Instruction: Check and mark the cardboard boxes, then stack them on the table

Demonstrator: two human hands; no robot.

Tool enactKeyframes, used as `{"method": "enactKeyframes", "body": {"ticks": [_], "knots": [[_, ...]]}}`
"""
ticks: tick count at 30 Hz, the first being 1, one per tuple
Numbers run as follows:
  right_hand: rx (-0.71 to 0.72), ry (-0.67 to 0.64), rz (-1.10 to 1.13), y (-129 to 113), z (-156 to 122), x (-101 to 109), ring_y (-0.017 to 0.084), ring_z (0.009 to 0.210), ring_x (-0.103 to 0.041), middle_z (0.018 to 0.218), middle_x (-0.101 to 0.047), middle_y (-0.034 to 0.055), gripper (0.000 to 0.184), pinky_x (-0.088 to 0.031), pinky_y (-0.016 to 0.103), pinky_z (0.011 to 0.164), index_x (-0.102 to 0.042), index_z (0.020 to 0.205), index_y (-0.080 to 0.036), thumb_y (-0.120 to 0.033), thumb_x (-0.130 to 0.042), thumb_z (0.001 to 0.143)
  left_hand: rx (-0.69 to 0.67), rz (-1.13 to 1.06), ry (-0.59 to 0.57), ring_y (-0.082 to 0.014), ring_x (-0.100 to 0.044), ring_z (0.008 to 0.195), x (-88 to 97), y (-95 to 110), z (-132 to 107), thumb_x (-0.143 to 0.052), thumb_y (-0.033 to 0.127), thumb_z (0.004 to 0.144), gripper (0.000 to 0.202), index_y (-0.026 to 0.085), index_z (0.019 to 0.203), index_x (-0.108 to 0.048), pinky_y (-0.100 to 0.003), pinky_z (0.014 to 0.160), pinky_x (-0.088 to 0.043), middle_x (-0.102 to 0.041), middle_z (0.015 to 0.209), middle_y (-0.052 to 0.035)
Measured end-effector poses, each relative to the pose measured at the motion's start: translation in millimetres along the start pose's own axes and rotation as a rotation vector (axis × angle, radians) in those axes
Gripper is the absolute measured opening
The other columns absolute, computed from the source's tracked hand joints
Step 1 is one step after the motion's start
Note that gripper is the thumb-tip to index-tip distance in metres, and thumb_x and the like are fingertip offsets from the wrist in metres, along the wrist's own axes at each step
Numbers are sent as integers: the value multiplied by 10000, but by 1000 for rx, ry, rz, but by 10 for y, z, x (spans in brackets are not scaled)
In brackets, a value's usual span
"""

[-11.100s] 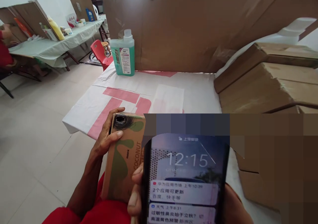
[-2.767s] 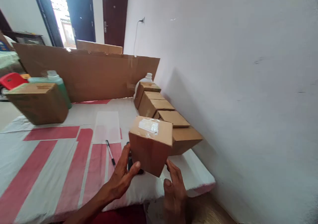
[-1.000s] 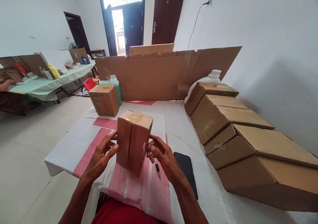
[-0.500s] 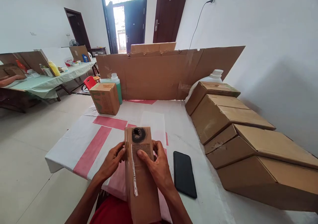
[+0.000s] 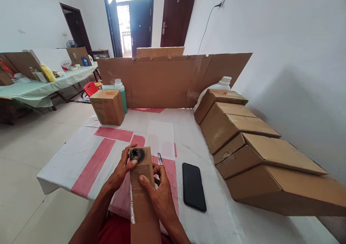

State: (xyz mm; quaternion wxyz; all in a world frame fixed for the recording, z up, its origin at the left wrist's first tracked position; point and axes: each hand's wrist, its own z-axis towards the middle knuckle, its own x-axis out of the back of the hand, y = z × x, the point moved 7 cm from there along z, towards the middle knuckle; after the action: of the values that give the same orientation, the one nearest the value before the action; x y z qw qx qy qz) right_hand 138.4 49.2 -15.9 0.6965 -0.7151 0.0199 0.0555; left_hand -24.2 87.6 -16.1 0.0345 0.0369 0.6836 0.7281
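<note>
A long, narrow cardboard box (image 5: 143, 200) is held in front of me over the table's near edge. Close to its top end is a small hole ringed with black marking, and a white torn strip runs along its left edge. My left hand (image 5: 124, 168) grips the upper left side, thumb on the front by the hole. My right hand (image 5: 159, 186) holds the right side, thumb pressed flat on the face and fingers bent beside it. Just above those fingers shows a slim pen-like object (image 5: 159, 159); whether they hold it, I cannot tell.
A black phone (image 5: 194, 187) lies right of my hands on the white-and-red covered table (image 5: 65, 164). Cardboard boxes (image 5: 243, 146) line the right side. At the back stand a cardboard panel (image 5: 162, 81), a small box (image 5: 108, 109), a green-liquid bottle (image 5: 122, 98) and a white jug (image 5: 223, 83).
My left hand has moved up to the top corner of the box. The box has turned slightly and sits lower. A pen-like object now shows beside my right hand.
</note>
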Motion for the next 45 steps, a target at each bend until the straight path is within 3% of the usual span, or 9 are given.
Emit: {"method": "enactKeyframes", "body": {"ticks": [5, 9, 14, 20, 23, 28, 34, 39, 45], "knots": [[-12, -46, -202, 90, 113, 397, 221, 779, -647, 876, -681, 48, 431, -477, 310, 653, -533, 900, -247, -649, -408, 993, 20, 45, -31, -344, -541, 1271, -3, 163, -141, -650, 588, 872, 694, 274, 1454, -439, -484, 1064, -449, -518, 1404, -105], [-116, 38, -770, 464, 257, 802, 207, 636, -572, 661, -588, -14, 217, -290, 286, 591, -494, 823, -256, -341, -689, 865, -29, 73, -81, -376, -441, 1392, -160, 310, -228, -684, 612, 842, 768, 310, 1486, -397, -492, 1122, -400, -363, 1575, -94], [-113, 39, -749, 704, 370, 888, 182, 575, -553, 603, -581, -14, 225, -294, 281, 568, -461, 681, -248, -190, -626, 823, -83, 97, -162, -408, -306, 1505, -335, 353, -225, -760, 655, 767, 952, 327, 1547, -322, -531, 1193, -332, -237, 1662, -97], [106, 326, -82, -71, 208, 1080, 172, 589, -613, 718, -651, -11, 294, -473, 278, 540, -533, 936, -242, -532, -577, 954, -36, 130, -197, -436, -238, 1538, -370, 381, -208, -800, 723, 688, 1093, 306, 1561, -290, -571, 1223, -292, -234, 1659, -132], [218, 192, 248, -510, 42, 810, 168, 621, -652, 734, -691, 6, 270, -509, 270, 552, -619, 943, -223, -481, -698, 922, -39, 148, -207, -444, -242, 1537, -413, 409, -185, -811, 704, 695, 1084, 310, 1561, -292, -580, 1216, -306, -252, 1651, -140], [338, 32, 90, -772, -146, 352, 139, 631, -640, 758, -693, 2, 115, -535, 249, 599, -714, 952, -238, -352, -702, 954, -82, 174, -199, -446, -292, 1520, -422, 454, -192, -814, 633, 734, 1011, 313, 1557, -322, -572, 1195, -356, -271, 1654, -130], [432, 30, -63, -837, -195, 364, 166, 762, -667, 902, -693, 45, 147, -555, 261, 646, -691, 865, -229, -340, -676, 961, -91, 178, -165, -447, -274, 1527, -390, 472, -227, -813, 637, 728, 1007, 295, 1552, -346, -578, 1211, -324, -271, 1659, -131], [241, 230, 62, -699, 64, 837, 129, 497, -554, 684, -640, -12, 277, -387, 225, 413, -617, 923, -219, -491, -671, 942, -47, 170, -185, -429, -308, 1509, -413, 439, -217, -800, 610, 744, 976, 303, 1543, -332, -562, 1222, -307, -311, 1635, -118], [-11, 231, -694, -43, 443, 1191, 159, 577, -586, 647, -622, -10, 280, -420, 272, 589, -488, 711, -239, -342, -607, 943, -27, 104, -161, -390, -443, 1427, -340, 384, -219, -768, 580, 790, 949, 310, 1564, -290, -542, 1191, -374, -373, 1605, -108]]}}
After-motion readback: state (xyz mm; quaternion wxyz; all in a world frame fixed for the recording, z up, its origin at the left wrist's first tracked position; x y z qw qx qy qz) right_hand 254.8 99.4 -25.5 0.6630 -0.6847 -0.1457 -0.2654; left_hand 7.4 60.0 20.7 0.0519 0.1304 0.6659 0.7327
